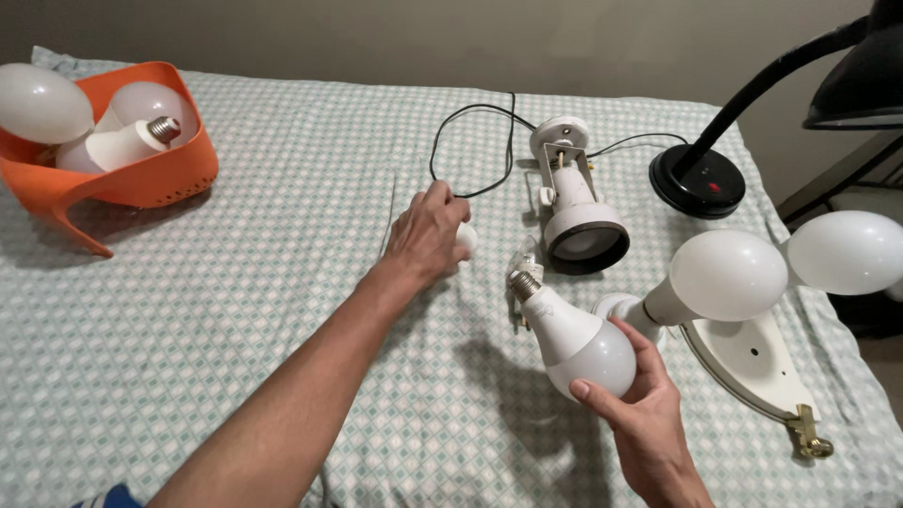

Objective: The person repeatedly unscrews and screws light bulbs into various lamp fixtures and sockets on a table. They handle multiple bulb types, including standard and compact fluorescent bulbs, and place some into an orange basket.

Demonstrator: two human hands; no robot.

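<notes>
Bulb (576, 337), white LED type with a frosted dome and a metal screw base, sits in the right hand (640, 414), held above the bed (235, 310) with its base pointing up and away. Head view: the fingers wrap the dome from below. Judged light, rigid and smooth, it is likely fragile at the dome (best gripped around the wide plastic neck). The left hand (428, 235) is closed over a small white part on the black cord (470, 150), beside a white spot lamp fixture (576, 212). An orange basket (141, 169) holds more bulbs. A two-globe wall fitting (752, 348) lies at right.
</notes>
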